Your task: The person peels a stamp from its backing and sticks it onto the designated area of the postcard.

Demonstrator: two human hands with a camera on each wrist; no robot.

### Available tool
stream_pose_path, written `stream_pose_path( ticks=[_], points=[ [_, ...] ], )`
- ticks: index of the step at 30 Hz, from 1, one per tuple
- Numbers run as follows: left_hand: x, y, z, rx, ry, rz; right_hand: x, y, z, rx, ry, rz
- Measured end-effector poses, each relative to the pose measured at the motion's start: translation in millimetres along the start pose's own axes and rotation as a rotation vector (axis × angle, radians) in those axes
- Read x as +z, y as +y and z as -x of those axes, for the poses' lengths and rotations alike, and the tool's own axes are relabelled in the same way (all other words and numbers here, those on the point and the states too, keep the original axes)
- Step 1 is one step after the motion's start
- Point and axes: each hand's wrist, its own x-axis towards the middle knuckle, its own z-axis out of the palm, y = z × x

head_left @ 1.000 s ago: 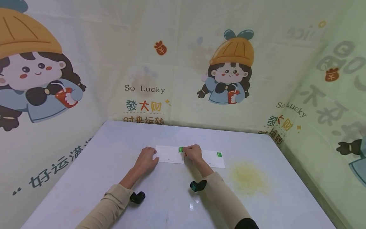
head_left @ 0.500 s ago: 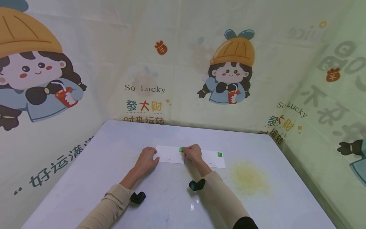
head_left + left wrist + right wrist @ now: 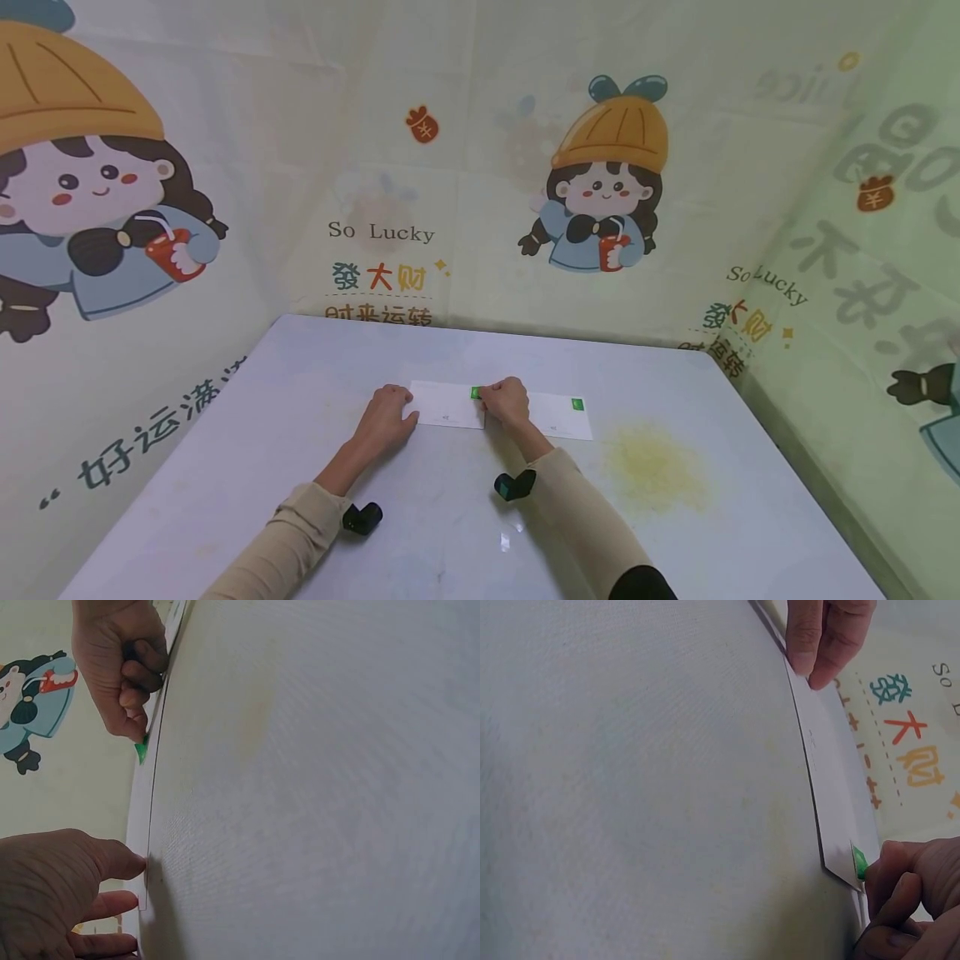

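Two white envelopes lie side by side on the table. Fingertips of my left hand (image 3: 386,414) rest on the left end of the left envelope (image 3: 446,411), thumb near its front edge and the other fingers extended. At that envelope's upper right corner, my right hand (image 3: 507,400) pinches a small green stamp (image 3: 476,392) between thumb and index finger, the remaining fingers curled. One edge of the stamp (image 3: 859,862) stands up from the paper in the right wrist view. The right envelope (image 3: 557,417) carries its own green stamp (image 3: 577,404); my right hand covers its left end.
The white table (image 3: 420,517) has a yellowish stain (image 3: 656,467) to the right of the envelopes. Printed cloth (image 3: 465,183) hangs behind and along both sides. A small black camera (image 3: 363,518) is worn at each wrist.
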Motion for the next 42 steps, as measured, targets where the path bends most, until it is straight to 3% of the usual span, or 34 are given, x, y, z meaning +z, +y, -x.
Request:
stream_pose_path(
  ticks=[11, 21, 32, 36, 42],
  points=[
    [-0.5, 2.0, -0.6, -0.004, -0.012, -0.026, 2, 1, -2.4, -0.019, 0.013, 0.035],
    [1.3, 0.2, -1.7, 0.006, -0.006, -0.020, 0, 1, 3.5, -0.139, 0.008, 0.082],
    [2.4, 0.1, -1.5, 0.004, -0.006, -0.025, -4, 3, 5.5, -0.171, 0.012, 0.016],
    [1.6, 1.2, -1.3, 0.003, -0.003, -0.022, -7, 2, 8.1, -0.262, 0.034, 0.012],
    [1.0, 1.3, 0.2, 0.012, 0.005, -0.019, -13, 3, 16.2, -0.521, 0.063, 0.144]
  ],
)
